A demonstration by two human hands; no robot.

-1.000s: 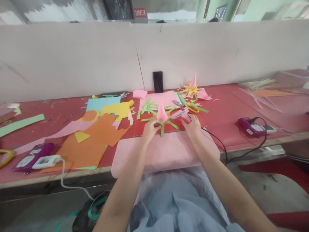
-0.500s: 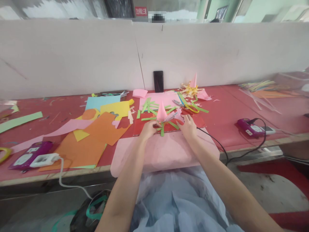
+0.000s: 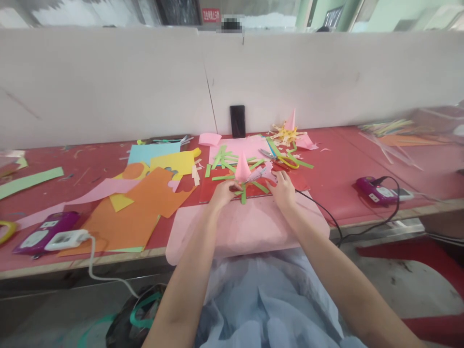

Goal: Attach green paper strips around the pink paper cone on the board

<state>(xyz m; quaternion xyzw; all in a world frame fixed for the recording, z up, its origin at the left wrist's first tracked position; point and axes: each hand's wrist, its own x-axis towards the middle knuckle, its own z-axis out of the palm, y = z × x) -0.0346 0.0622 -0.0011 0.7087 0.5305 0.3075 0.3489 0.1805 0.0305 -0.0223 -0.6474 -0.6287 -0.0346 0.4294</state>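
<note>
Head view: right hand (image 3: 283, 188), gripping a glue gun (image 3: 268, 172), has brought it within reach of the pink cone (image 3: 242, 169); left hand (image 3: 224, 192), grip unclear.

Illumination is bright and diffuse; its source cannot be determined. The long off-white partition panel (image 3: 108, 87) is evenly lit, while the pale background strip (image 3: 259, 21) above it is washed out. Below the red sheet-covered table (image 3: 337, 159), light is dim. Edges show wide-angle stretching; the translucent pinkish plastic container (image 3: 435, 118) is smeared. Detail between the bare left hand (image 3: 224, 194) and bare right hand (image 3: 282, 190) is soft.
</note>
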